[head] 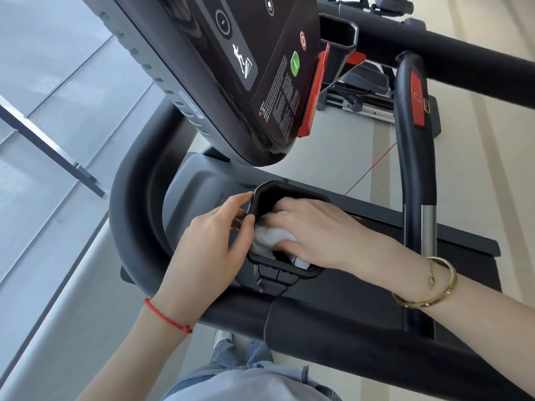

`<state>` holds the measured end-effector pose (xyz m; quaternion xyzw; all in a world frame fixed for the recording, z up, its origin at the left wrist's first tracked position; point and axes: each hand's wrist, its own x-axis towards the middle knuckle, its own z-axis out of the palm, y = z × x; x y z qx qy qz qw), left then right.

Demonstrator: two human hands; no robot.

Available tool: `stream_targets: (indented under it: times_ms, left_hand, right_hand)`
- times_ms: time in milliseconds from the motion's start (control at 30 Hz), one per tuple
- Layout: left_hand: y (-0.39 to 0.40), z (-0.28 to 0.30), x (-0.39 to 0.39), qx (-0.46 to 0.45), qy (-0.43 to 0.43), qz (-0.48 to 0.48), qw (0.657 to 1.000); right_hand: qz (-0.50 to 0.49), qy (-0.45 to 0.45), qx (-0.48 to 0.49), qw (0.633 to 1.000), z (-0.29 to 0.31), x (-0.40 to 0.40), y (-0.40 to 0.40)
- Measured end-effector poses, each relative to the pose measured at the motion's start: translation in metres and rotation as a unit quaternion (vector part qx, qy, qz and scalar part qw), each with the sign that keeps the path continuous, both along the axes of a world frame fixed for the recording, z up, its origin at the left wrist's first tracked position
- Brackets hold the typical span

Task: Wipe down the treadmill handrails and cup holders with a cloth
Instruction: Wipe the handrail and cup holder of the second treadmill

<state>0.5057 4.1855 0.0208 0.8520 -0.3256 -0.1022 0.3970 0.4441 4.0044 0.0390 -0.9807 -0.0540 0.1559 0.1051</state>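
A black cup holder (292, 189) sits below the treadmill's console. Inside it lies a white cloth (270, 238), and my right hand (315, 230) reaches into the holder and grips that cloth against the inner wall. My left hand (212, 247) holds the holder's left rim, thumb on the rim and fingers along its outer side. A thick black handrail (136, 204) curves round on the left and runs along the front below my wrists. Part of the cloth is hidden under my right hand.
The black console (231, 68) with a green button and a red safety key hangs over the holder. A vertical black grip bar (417, 175) with a red button stands at the right. Another machine stands behind it, and a glass wall lies to the left.
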Motion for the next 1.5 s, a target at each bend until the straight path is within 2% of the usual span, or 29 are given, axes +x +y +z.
stream_targets:
  times_ms: [233, 367, 633, 733, 933, 1100, 1200, 1300, 1367, 1500]
  left_hand:
    - [0.001, 0.0, 0.0, -0.002, -0.002, 0.006, 1.0]
    - [0.002, 0.0, 0.0, 0.002, -0.006, 0.003, 1.0]
    - [0.001, -0.002, 0.0, 0.0, -0.016, -0.004, 1.0]
    - [0.001, -0.004, 0.0, 0.003, -0.024, -0.007, 1.0]
    - [0.003, -0.004, -0.002, 0.016, -0.043, -0.02, 0.999]
    - [0.005, -0.004, 0.0, 0.014, -0.042, -0.02, 0.999]
    - [0.005, -0.004, 0.001, 0.008, -0.039, -0.018, 0.999]
    - [0.005, -0.003, 0.001, 0.004, -0.034, -0.02, 0.999]
    - [0.005, -0.003, 0.001, 0.005, -0.031, -0.022, 0.999]
    - [0.006, -0.004, 0.001, 0.005, -0.027, -0.021, 0.999]
  right_hand:
    - [0.063, 0.084, -0.033, 0.994, 0.005, 0.011, -0.002]
    - [-0.012, 0.106, -0.01, 0.994, 0.007, 0.008, 0.001]
    - [-0.092, 0.016, 0.1, 0.991, 0.028, -0.024, 0.006]
    - [-0.092, -0.057, 0.083, 0.991, 0.036, -0.045, 0.003]
    - [-0.089, -0.096, -0.005, 0.991, 0.027, -0.074, 0.008]
    - [-0.084, -0.157, -0.066, 0.982, 0.019, -0.064, -0.001]
    - [-0.107, -0.178, -0.049, 0.977, 0.018, -0.053, -0.008]
    - [-0.136, -0.174, 0.032, 0.975, 0.014, -0.064, -0.002]
    - [-0.122, -0.173, 0.062, 0.975, 0.01, -0.076, 0.004]
    - [-0.094, -0.189, 0.038, 0.977, 0.012, -0.079, -0.003]
